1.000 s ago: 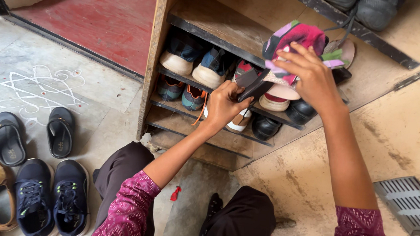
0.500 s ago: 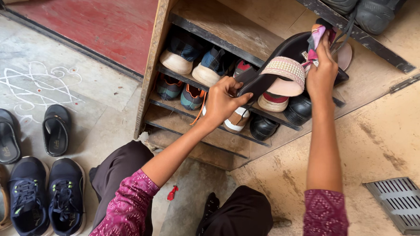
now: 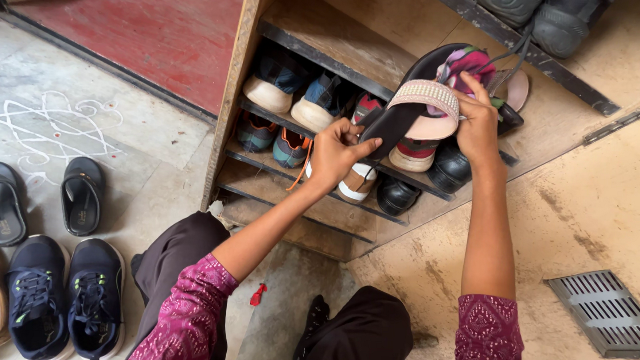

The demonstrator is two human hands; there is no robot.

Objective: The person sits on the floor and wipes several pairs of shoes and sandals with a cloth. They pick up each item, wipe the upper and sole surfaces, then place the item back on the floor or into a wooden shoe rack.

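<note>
The left hand (image 3: 334, 153) is gripping a black sandal's (image 3: 404, 111) heel — steadying it (sole tilted) — while the right hand (image 3: 476, 122) is pinching a multicoloured cloth (image 3: 466, 63) against its toe above the shoe rack (image 3: 319, 52).

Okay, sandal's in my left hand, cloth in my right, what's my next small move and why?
Probably draw the cloth down the sandal: the right hand presses it near the upper end, while the left hand grips the lower end.

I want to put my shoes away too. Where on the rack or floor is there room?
The top shelf is bare wood above the sneakers. The lowest shelf is free on its left. The right floor is open before the grate. The middle shelves are packed, and the left floor by the black sandals is crowded.
</note>
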